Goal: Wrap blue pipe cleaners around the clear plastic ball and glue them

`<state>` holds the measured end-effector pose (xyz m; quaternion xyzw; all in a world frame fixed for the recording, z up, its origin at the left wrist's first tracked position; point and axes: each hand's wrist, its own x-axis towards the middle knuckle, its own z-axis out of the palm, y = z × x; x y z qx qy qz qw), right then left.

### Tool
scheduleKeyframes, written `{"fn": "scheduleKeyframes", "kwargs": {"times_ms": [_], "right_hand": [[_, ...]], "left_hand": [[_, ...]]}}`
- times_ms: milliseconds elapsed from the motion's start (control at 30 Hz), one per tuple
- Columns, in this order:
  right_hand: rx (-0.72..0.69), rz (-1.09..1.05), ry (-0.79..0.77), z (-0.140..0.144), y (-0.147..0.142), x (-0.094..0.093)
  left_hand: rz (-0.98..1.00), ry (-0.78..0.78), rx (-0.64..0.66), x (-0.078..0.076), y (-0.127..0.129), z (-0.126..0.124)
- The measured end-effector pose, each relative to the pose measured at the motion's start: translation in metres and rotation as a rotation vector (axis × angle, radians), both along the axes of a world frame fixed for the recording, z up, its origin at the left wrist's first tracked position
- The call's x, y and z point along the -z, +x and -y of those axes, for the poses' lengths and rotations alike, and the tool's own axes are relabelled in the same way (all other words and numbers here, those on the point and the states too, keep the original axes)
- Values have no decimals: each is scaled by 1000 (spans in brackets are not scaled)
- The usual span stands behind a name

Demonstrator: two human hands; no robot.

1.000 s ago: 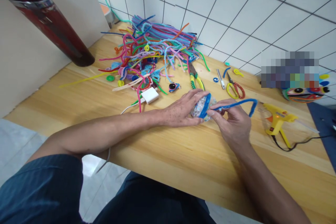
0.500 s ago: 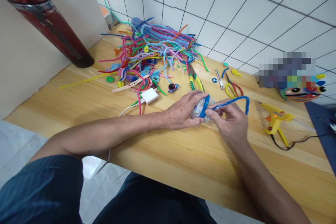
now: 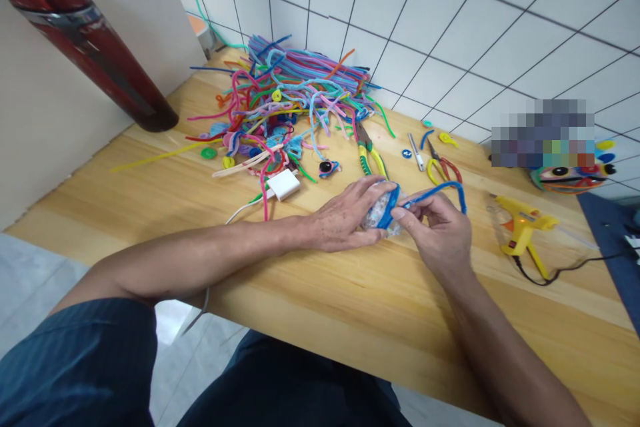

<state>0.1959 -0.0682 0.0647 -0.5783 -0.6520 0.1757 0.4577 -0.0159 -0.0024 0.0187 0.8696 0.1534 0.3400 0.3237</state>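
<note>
Left hand (image 3: 345, 217) cups a small speckled bundle (image 3: 377, 210) on the table (image 3: 320, 293); right hand (image 3: 440, 230) pinches a blue pipe cleaner (image 3: 435, 192) wrapped over it. Beyond lies the pipe-cleaner pile (image 3: 300, 97), with pliers (image 3: 369, 152), scissors (image 3: 443, 163) and glue gun (image 3: 523, 227) to the right.

Count on the wooden table (image 3: 320, 307): one yellow hot-glue gun (image 3: 523, 227); one pair of red-and-yellow-handled scissors (image 3: 443, 167); one pair of green-and-yellow-handled pliers (image 3: 369, 153); one white plug adapter (image 3: 283, 184); one heap of mixed-colour pipe cleaners (image 3: 295, 97), strands too tangled to count; two hands.
</note>
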Motion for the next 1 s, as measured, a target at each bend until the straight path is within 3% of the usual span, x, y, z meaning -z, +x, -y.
{"fn": "scheduleKeyframes", "kwargs": {"times_ms": [433, 900, 1000], "right_hand": [[-39, -16, 5, 1, -5, -6], [-56, -35, -12, 3, -7, -6], [-18, 42, 58, 3, -7, -7]], "left_hand": [[113, 114, 1, 3, 1, -2], [83, 47, -3, -7, -2, -3], [117, 78, -13, -6, -2, -3]]}}
